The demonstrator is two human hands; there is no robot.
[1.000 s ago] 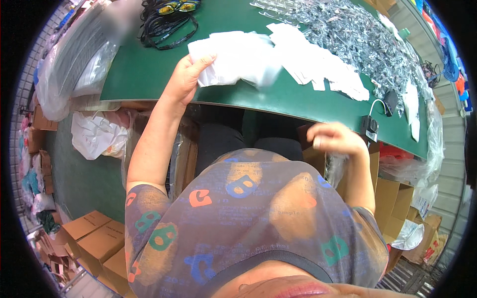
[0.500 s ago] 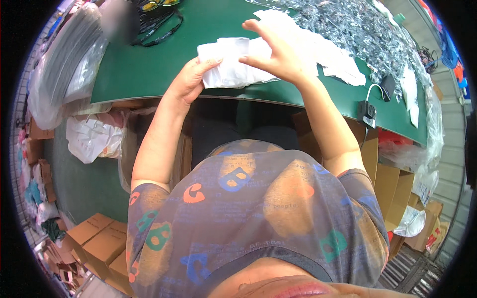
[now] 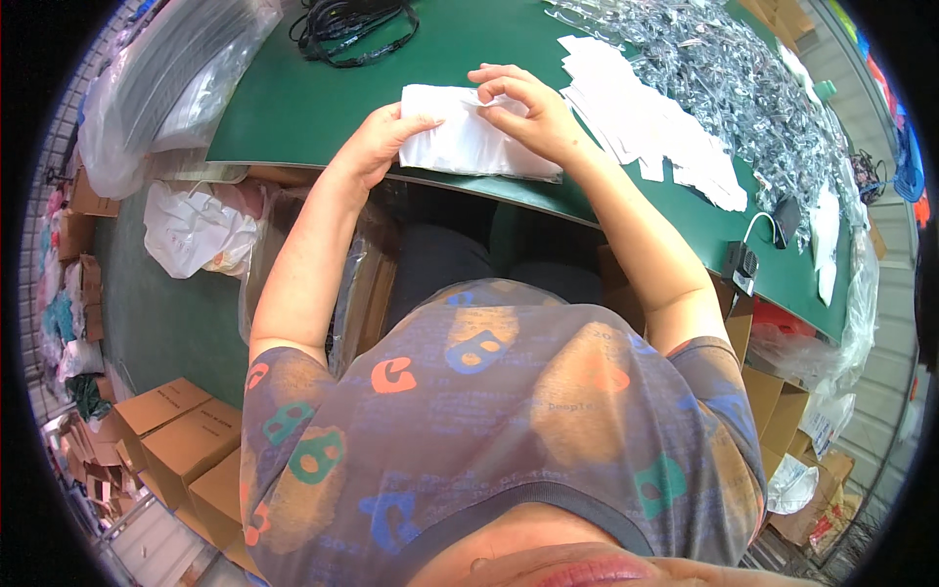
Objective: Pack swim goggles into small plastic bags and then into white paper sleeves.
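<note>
A flat white packet (image 3: 455, 147) with a shiny, clear-looking near edge lies at the front of the green table. My left hand (image 3: 377, 144) grips its left end, thumb on top and the other fingers underneath. At the packet's far edge, the thumb and forefinger of my right hand (image 3: 533, 117) come together in a pinch on the white material, the other fingers curled above. Just right of that hand is a spread pile of white paper slips (image 3: 636, 112).
Many small clear plastic packs (image 3: 714, 73) cover the table's far right. A coiled black cable (image 3: 352, 29) lies at the far left, near stacked clear plastic sheeting (image 3: 176, 88). A black adapter (image 3: 740, 264) sits at the right edge. Cardboard boxes (image 3: 181, 430) stand lower left.
The right hand, spread above the packet before, has come down with its fingers curled to the far edge. The raised white flap on the packet now lies flatter. The whole view has shifted slightly.
</note>
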